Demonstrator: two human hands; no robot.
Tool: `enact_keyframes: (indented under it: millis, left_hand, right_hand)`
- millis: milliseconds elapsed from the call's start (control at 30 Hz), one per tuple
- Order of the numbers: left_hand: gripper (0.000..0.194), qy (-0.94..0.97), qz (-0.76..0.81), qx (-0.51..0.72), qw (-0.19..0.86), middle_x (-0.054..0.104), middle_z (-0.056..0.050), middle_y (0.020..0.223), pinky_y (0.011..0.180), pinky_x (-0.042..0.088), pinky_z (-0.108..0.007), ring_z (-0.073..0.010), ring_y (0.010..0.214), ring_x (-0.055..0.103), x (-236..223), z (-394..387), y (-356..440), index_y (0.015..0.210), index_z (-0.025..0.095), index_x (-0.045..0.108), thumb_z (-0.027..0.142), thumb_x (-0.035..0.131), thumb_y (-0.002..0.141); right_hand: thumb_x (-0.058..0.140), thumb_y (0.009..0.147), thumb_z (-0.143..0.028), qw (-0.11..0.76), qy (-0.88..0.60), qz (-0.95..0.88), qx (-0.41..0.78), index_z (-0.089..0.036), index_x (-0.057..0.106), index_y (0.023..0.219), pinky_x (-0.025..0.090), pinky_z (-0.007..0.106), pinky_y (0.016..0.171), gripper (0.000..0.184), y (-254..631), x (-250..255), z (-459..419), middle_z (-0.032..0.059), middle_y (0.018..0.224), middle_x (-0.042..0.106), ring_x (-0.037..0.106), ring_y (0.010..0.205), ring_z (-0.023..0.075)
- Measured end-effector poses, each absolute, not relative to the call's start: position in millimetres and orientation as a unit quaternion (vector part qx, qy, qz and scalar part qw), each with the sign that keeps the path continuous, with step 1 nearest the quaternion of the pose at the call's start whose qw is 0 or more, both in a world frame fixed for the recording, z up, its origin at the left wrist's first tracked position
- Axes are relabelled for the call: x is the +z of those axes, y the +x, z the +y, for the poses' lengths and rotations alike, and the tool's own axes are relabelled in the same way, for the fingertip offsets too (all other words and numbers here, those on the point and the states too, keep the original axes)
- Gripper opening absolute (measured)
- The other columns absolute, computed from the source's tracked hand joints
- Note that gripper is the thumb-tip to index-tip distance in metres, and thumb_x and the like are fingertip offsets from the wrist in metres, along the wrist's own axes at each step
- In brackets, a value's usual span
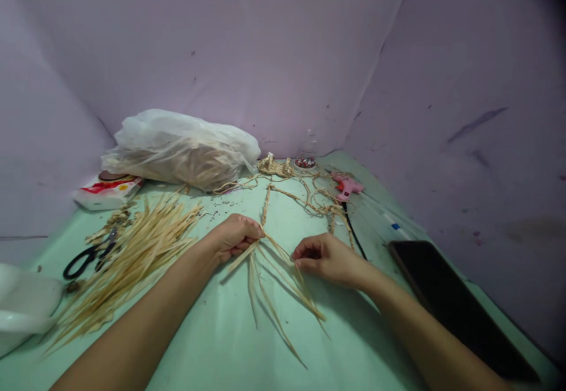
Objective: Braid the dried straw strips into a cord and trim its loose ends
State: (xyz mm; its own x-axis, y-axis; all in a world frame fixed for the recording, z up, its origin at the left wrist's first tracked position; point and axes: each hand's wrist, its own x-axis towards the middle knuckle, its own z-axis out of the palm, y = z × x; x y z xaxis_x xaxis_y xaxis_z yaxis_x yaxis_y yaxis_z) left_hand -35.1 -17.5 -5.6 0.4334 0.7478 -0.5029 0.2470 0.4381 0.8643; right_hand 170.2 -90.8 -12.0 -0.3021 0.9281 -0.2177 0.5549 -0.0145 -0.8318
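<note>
A braided straw cord [266, 203] runs from the far part of the table down to my left hand [239, 236]. The fingers of that hand are closed, pinching the cord's lower end. From the pinch several loose straw strands [269, 305] fan out toward me over the table. Right of them, my right hand [325, 258] is curled, thumb and forefinger pressed together on one straw strand [297, 270]. A pile of flat straw strips [128, 261] lies left of my left forearm.
Black-handled scissors [86, 259] lie beside the straw pile. A plastic bag [181, 149] of fibre rests against the back wall. A woven straw piece [275, 167], a bead container [305, 162] and a pink glue gun [347, 186] stand behind. A dark tablet-like slab [455, 302] lies right.
</note>
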Motion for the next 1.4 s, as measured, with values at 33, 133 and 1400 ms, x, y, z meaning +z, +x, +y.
enact_keyframes:
  millis: [33, 133, 1400]
  left_hand:
    - [0.010, 0.499, 0.502, 0.183, 0.683, 0.030, 0.009, 0.038, 0.031, 0.005, -0.017, -0.0013, 0.031, 0.017, -5.3, -17.9, -34.7, 0.056, 0.015, 0.049, 0.018, 0.057, 0.051]
    - [0.009, 0.504, 0.507, 0.184, 0.674, 0.031, 0.009, 0.035, 0.031, 0.005, -0.017, -0.0014, 0.031, 0.018, -3.5, -19.5, -33.2, 0.054, 0.015, 0.049, 0.018, 0.056, 0.050]
    - [0.011, 0.534, 0.530, 0.164, 0.638, 0.032, 0.008, 0.034, 0.031, 0.006, -0.018, -0.0023, 0.031, 0.018, -1.9, -22.4, -28.7, 0.056, 0.015, 0.051, 0.023, 0.058, 0.053]
  right_hand:
    - [0.056, 0.069, -0.025, 0.208, -0.556, -0.681, 0.429, -0.013, 0.066, 0.076, 0.035, 0.020, 0.051, 0.017, 167.6, -13.0, -91.7, 0.0009, 0.063, 0.059, 0.047, 0.055, 0.0095]
    - [0.054, 0.070, -0.025, 0.193, -0.565, -0.702, 0.389, -0.014, 0.065, 0.072, 0.032, 0.020, 0.048, 0.016, 161.7, -13.3, -93.8, -0.0001, 0.059, 0.058, 0.045, 0.052, 0.0093]
    - [0.050, 0.067, -0.019, 0.149, -0.515, -0.699, 0.473, -0.014, 0.054, 0.063, 0.027, 0.020, 0.046, 0.008, 171.1, -8.9, -89.4, -0.0034, 0.053, 0.043, 0.035, 0.050, 0.0076]
